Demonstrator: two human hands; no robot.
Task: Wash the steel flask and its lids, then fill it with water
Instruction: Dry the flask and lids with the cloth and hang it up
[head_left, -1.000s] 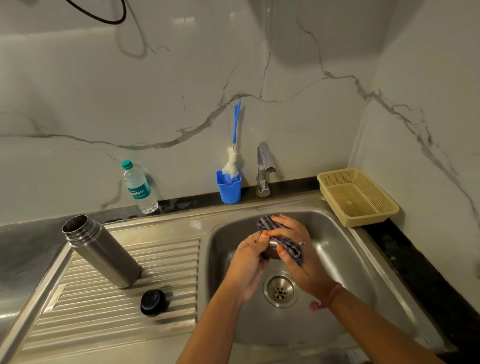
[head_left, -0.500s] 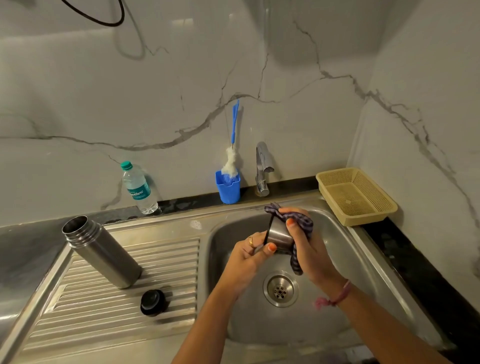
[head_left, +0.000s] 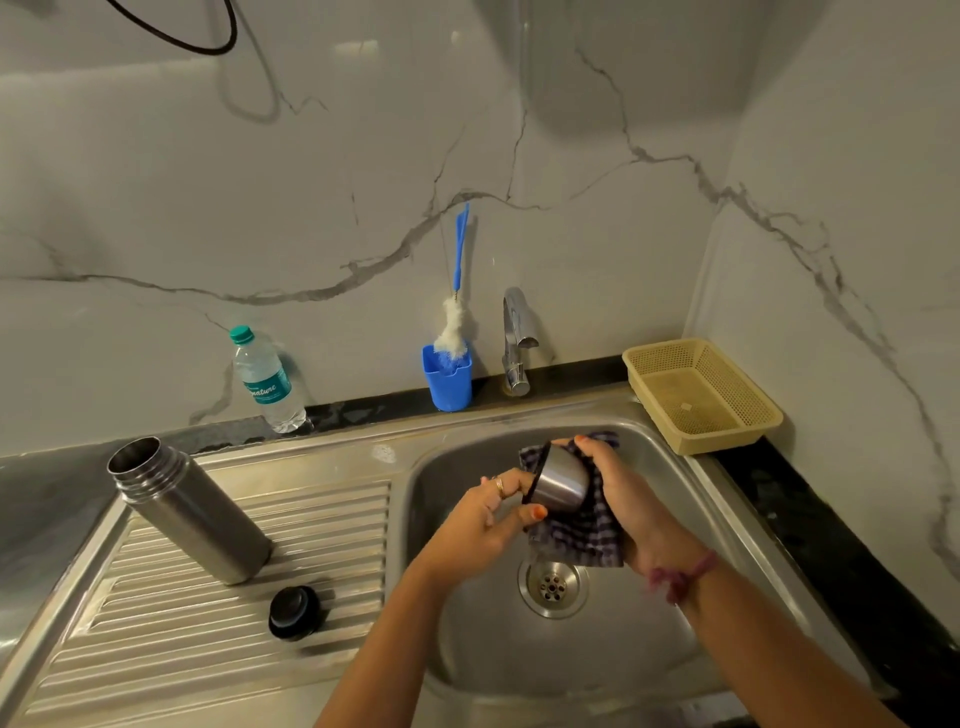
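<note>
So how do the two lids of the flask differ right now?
The steel cup lid is shiny, cup-shaped and held tilted over the sink basin by both hands, with a checked cloth around it. The black inner lid is smaller, dark, and lies untouched on the drainboard.

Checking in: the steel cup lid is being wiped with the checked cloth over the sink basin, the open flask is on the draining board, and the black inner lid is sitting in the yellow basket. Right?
Not quite. The black inner lid lies on the draining board, in front of the open flask, not in the yellow basket; the head view shows it. The rest holds: the steel cup lid is being wiped with the checked cloth over the sink basin.
</note>
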